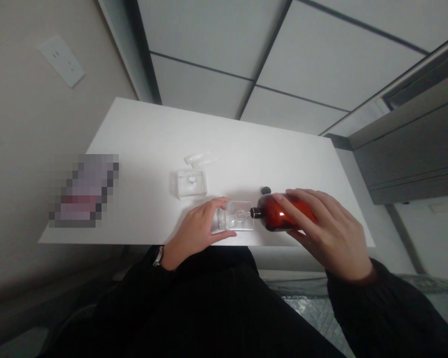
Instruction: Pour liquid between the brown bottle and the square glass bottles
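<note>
My left hand [199, 223] has its thumb and fingers around the sides of a clear, square-cornered container [242, 222]. In my right hand [330, 228] is an amber bottle [274, 213], tipped on its side with its uncapped dark neck pointing left. The bottle's mouth is at the right end of the clear container; whether they touch, and whether liquid is running, I cannot tell. A small black cap [266, 190] lies just beyond the bottle. Farther left stands a second clear square container [191, 183] with a round opening or stub in its top.
Behind the second container lies a clear, slender piece [194, 158], perhaps glass or plastic. A blurred-out flat object [85, 189] is at the left end of the white table [142, 134]. The table's near edge runs close to my body, and grey panels [205, 89] stand behind it.
</note>
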Available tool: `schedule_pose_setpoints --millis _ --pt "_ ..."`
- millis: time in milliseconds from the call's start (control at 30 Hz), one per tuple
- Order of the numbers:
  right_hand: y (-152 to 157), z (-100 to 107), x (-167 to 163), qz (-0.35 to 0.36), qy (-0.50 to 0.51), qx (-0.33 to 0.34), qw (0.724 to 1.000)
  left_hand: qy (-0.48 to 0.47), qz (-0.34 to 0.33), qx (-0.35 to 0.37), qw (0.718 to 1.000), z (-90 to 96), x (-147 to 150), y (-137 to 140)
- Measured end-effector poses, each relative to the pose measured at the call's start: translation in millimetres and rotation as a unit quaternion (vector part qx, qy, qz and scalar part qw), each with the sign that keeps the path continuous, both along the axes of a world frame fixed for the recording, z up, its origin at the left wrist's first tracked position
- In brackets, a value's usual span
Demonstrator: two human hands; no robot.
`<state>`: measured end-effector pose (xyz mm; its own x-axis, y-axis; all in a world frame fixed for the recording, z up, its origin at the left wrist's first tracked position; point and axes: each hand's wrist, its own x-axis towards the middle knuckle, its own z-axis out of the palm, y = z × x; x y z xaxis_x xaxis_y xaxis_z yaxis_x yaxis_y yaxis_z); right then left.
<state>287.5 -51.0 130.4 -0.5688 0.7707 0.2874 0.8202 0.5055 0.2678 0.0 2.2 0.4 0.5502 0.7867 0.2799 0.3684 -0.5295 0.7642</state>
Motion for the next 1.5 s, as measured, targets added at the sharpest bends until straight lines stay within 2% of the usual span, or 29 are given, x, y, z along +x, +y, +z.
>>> schedule_pose_setpoints --millis 633,1500 --pt "-1.2 6.6 0.7 0.000 -0.020 0.008 1.000 0.001 0.002 0.003 1.000 2.7 1.0 -0.1" --pt "0.0 13.6 1.0 0.008 -0.036 0.014 0.999 -0.006 -0.002 0.008 1.000 -2.5 1.9 0.5"
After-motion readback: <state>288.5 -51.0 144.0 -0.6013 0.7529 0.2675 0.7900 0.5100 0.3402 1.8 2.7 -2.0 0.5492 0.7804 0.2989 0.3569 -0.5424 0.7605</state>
